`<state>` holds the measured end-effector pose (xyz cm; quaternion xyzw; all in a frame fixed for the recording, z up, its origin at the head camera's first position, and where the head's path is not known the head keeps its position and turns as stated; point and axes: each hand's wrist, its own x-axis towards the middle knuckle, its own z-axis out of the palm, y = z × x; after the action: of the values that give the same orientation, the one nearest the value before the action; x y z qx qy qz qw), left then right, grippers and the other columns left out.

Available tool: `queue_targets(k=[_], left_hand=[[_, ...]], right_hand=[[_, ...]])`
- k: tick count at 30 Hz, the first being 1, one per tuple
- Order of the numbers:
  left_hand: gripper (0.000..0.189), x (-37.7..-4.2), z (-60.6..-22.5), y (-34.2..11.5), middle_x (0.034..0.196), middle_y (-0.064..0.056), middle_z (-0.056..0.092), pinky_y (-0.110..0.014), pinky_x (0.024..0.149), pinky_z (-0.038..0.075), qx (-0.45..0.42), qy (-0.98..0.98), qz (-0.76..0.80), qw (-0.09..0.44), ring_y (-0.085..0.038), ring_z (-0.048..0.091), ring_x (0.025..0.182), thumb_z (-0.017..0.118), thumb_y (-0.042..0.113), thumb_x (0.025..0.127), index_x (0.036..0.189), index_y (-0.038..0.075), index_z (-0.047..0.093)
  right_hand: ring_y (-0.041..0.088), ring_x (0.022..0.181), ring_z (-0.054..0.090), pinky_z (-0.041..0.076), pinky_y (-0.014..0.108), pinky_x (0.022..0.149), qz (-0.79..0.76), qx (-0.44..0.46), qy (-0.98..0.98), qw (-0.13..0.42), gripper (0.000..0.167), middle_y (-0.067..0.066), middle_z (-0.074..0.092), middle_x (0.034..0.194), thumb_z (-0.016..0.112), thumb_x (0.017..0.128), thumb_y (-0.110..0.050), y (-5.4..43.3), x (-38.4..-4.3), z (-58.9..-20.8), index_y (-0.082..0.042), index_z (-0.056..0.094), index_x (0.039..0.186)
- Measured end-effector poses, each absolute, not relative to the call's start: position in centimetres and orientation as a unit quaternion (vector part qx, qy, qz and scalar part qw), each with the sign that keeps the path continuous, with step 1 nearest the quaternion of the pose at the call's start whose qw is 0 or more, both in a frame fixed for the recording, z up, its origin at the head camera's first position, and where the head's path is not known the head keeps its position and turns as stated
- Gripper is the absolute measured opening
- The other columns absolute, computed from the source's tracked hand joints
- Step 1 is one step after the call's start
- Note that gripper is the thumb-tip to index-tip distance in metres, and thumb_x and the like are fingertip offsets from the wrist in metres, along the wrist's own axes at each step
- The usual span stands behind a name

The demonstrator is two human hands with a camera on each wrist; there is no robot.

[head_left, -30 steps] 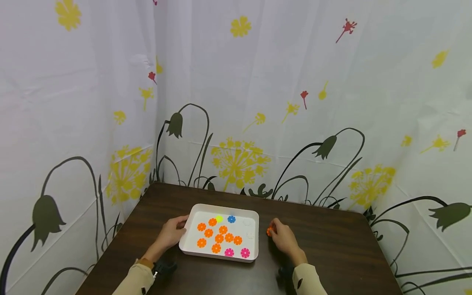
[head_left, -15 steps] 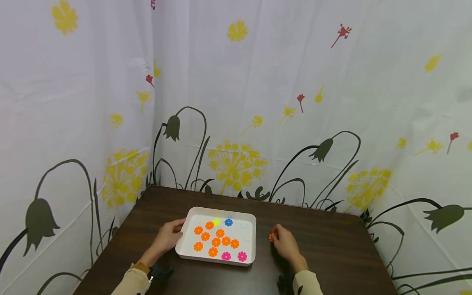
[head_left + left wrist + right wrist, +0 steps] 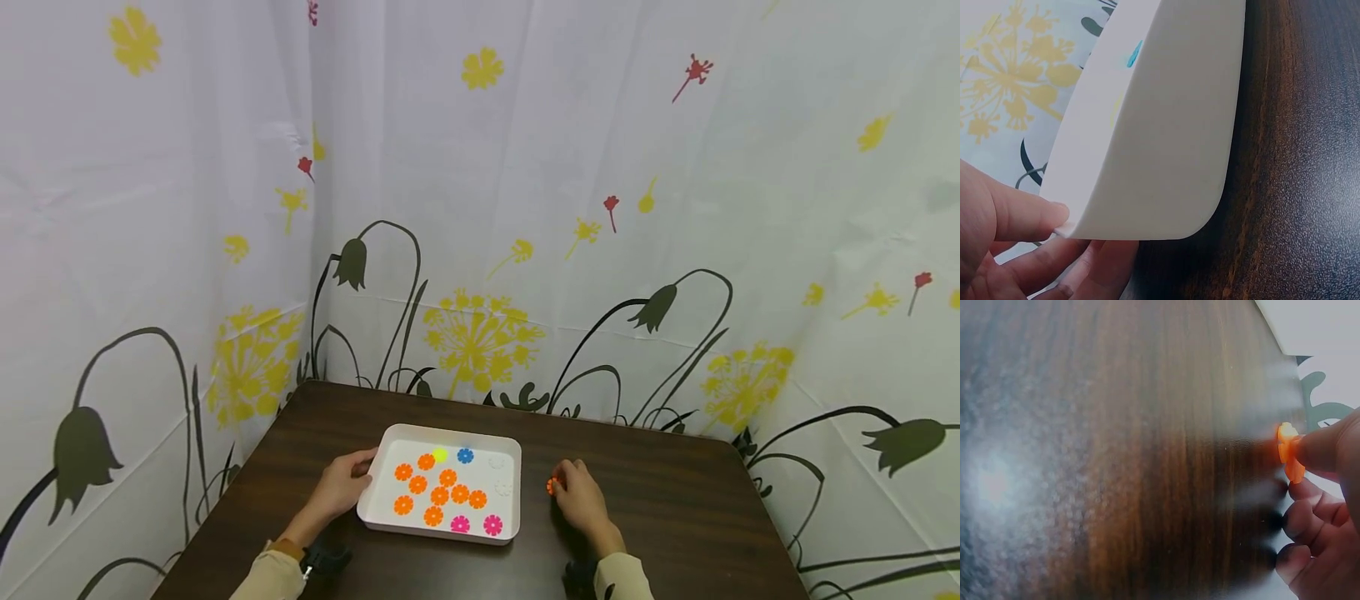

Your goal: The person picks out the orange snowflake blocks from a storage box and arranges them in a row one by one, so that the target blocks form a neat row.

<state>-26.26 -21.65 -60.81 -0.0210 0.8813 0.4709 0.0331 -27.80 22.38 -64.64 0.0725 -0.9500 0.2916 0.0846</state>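
Observation:
A shallow white tray point(image 3: 382, 520) sits on the dark wood table, with several flower-shaped notched discs inside. Most are orange, like the orange disc point(image 3: 439, 495); two are pink point(image 3: 492, 525), one is a blue disc point(image 3: 465, 456) and one a yellow disc point(image 3: 439, 455). Pale, clear-looking discs point(image 3: 497, 462) lie at its right side. My left hand point(image 3: 341, 486) grips the tray's left wall, thumb point(image 3: 1029, 215) at the rim and fingers underneath. Right of the tray, my right hand point(image 3: 581, 498) pinches an orange notched piece point(image 3: 1285, 444) between thumb and fingers, close over the table.
The brown wood-grain table point(image 3: 675, 517) extends to both sides of the tray. A white curtain point(image 3: 450, 167) with printed flowers stands behind and beside it. Dark wrist-worn devices point(image 3: 326, 557) are on both wrists.
The head view has tilted slightly. My right hand, with the orange piece, has shifted slightly right, away from the tray. My left hand keeps its grip on the tray.

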Motion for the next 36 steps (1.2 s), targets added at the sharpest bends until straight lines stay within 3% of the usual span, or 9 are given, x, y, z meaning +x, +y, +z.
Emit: queue_targets(k=[9,22,29,36], left_hand=[[0.05,-26.1,-60.7,-21.6,0.132,-0.033,0.066,-0.049,0.089,0.061,-0.021,0.885,0.465,0.033,-0.037,0.068,0.11,0.062,-0.007,0.095,0.144,-0.009,0.058],[0.05,-26.1,-60.6,-21.6,0.132,-0.034,0.065,-0.05,0.089,0.062,-0.022,0.883,0.469,0.031,-0.039,0.069,0.111,0.061,-0.007,0.095,0.144,-0.01,0.058],[0.05,-26.2,-60.9,-21.6,0.132,-0.034,0.066,-0.048,0.086,0.062,-0.026,0.883,0.468,0.038,-0.036,0.07,0.108,0.061,-0.006,0.095,0.145,-0.009,0.057],[0.051,-26.4,-60.6,-21.6,0.133,-0.034,0.065,-0.049,0.088,0.062,-0.028,0.883,0.466,0.039,-0.037,0.069,0.108,0.061,-0.006,0.096,0.147,-0.009,0.056]], right_hand=[[0.02,0.079,0.062,0.052,0.044,0.073,0.307,0.047,-0.944,0.111,0.012,0.005,0.058,0.097,0.074,0.093,-0.008,22.2,-27.5,-64.8,-0.012,0.067,0.102],[0.015,0.077,0.059,0.049,0.037,0.071,0.329,0.074,-0.931,0.141,0.01,0.002,0.06,0.094,0.072,0.096,-0.008,20.4,-28.4,-62.4,-0.011,0.069,0.105],[0.01,0.081,0.057,0.051,0.029,0.073,0.368,0.095,-0.919,0.107,0.01,-0.004,0.064,0.093,0.071,0.1,-0.018,18.4,-28.2,-61.8,-0.015,0.07,0.109],[0.011,0.077,0.055,0.052,0.023,0.07,0.383,0.105,-0.914,0.078,0.02,-0.004,0.064,0.093,0.069,0.103,-0.025,15.7,-27.7,-60.3,-0.013,0.068,0.119]])
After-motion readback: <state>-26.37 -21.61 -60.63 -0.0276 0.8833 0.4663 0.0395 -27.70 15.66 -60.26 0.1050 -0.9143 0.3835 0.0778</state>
